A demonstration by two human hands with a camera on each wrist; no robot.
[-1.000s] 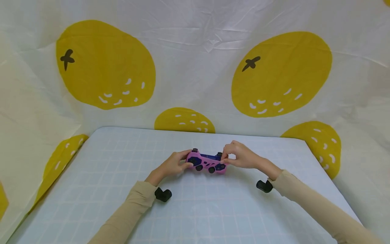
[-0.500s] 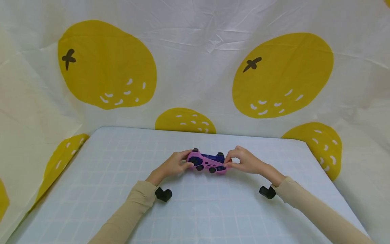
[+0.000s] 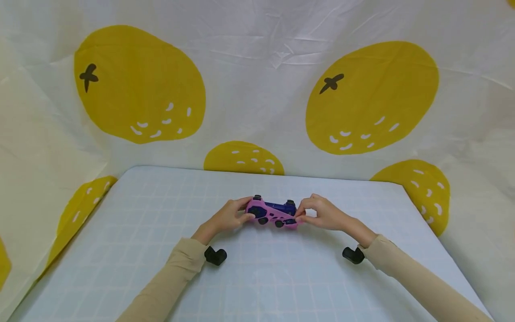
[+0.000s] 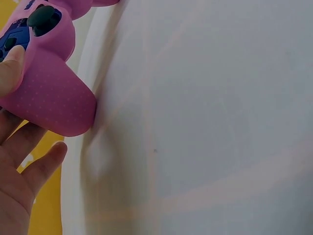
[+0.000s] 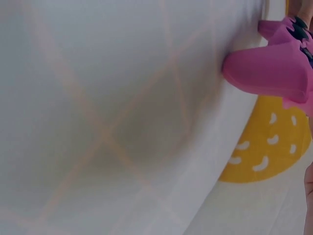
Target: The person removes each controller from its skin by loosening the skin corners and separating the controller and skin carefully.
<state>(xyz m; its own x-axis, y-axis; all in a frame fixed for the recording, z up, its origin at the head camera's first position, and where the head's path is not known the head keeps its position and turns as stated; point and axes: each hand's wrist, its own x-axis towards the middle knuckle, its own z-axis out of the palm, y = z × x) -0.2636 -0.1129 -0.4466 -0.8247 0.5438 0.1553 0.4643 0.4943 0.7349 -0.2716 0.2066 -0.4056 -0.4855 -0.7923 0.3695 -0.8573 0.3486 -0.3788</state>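
Near the far edge of the desk (image 3: 257, 277), about midway between its side edges, the left hand (image 3: 229, 216) grips one end of a dark blue game controller (image 3: 281, 208) in a pink cover (image 3: 270, 218). The right hand (image 3: 322, 213) pinches the cover's edge at the other end.

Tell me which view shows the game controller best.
The head view: the game controller appears nearly whole there, with both thumbsticks visible. The left wrist view crops it mostly to one handle and a thumbstick; the right wrist view, mostly to the other handle.
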